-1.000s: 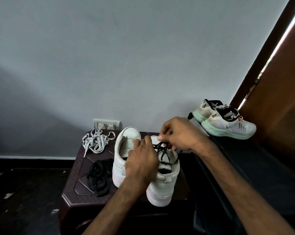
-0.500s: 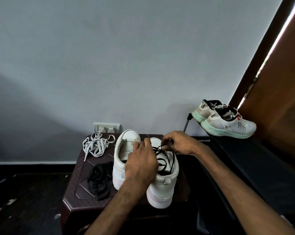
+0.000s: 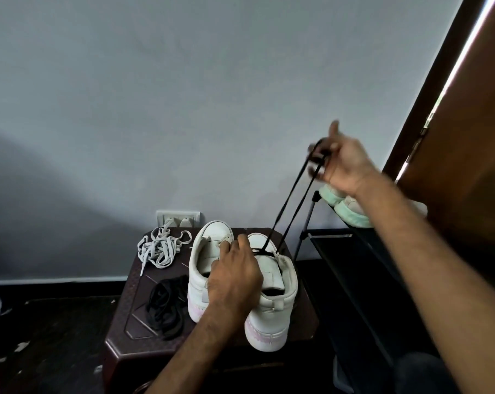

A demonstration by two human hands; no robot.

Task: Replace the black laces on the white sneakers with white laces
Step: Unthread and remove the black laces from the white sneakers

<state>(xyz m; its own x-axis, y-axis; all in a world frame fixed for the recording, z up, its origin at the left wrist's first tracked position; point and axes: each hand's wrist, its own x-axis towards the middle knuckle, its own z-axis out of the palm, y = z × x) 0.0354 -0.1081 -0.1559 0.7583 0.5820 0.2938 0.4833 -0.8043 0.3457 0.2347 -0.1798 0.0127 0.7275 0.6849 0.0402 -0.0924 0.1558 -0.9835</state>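
— White sneakers (image 3: 201, 268): where are they?
— Side by side on the dark brown plastic stool (image 3: 132, 317), heels toward the person, toes toward the grey wall (image 3: 183, 109). The right sneaker (image 3: 272, 314) sits a little nearer than the left sneaker (image 3: 212, 231).
— And the black lace (image 3: 291, 211)?
— Threaded only through the right sneaker's eyelets near the toe. From there two strands rise taut, up and to the right.
— Up to what?
— The right hand (image 3: 345, 166), raised high above the stool. Its fingers are curled around the lace, which loops round them, and one finger sticks upward. The hand is blurred, so I can't tell more about the grip.
— The other hand?
— The left hand (image 3: 235, 277) lies palm down across both shoes, fingers loosely spread and gripping nothing. The fingertips touch the left sneaker's tongue.
— Anything else on the stool?
— White laces (image 3: 161, 248) in a tangle at the far left corner. A loose black lace (image 3: 166, 305) is heaped just beside the left sneaker.
— And around it?
— A wall socket (image 3: 178, 218) sits behind the white laces. A black shoe rack (image 3: 340, 251) stands to the right. On it are pale shoes with mint-green soles (image 3: 351, 213), partly hidden by the right forearm. A wooden door (image 3: 468, 166) is at the far right.
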